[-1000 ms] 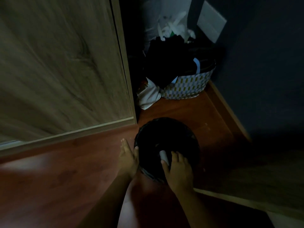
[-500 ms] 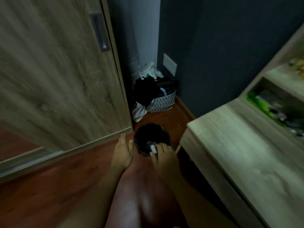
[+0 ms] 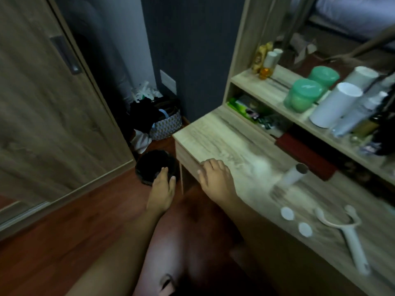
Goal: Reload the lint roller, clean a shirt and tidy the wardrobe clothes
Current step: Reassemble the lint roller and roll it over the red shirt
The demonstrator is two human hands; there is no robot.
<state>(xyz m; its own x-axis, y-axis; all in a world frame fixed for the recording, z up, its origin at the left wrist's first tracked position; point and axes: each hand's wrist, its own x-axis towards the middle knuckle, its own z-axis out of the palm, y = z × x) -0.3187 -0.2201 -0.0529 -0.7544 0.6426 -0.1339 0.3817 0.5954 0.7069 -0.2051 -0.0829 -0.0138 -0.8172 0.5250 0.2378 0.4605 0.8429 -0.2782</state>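
Observation:
A white lint roller handle (image 3: 350, 236) lies bare on the wooden dresser top (image 3: 215, 135) at the lower right, with two white round caps (image 3: 296, 221) beside it. A paper roll with a cardboard core (image 3: 294, 175) lies further back on the dresser. My right hand (image 3: 215, 178) rests empty on the dresser's front corner, fingers relaxed. My left hand (image 3: 162, 189) hovers flat and empty by the rim of the black waste bin (image 3: 154, 165) on the floor.
The wooden wardrobe door (image 3: 42, 107) fills the left. A patterned laundry basket (image 3: 164, 124) heaped with dark clothes sits in the corner. Dresser shelves hold green jars (image 3: 303, 95), white cups (image 3: 335, 103) and bottles. My knee is below the hands.
The white piece my right hand held over the bin is gone from it. That hand has moved right onto the dresser. My view has lifted and swung right.

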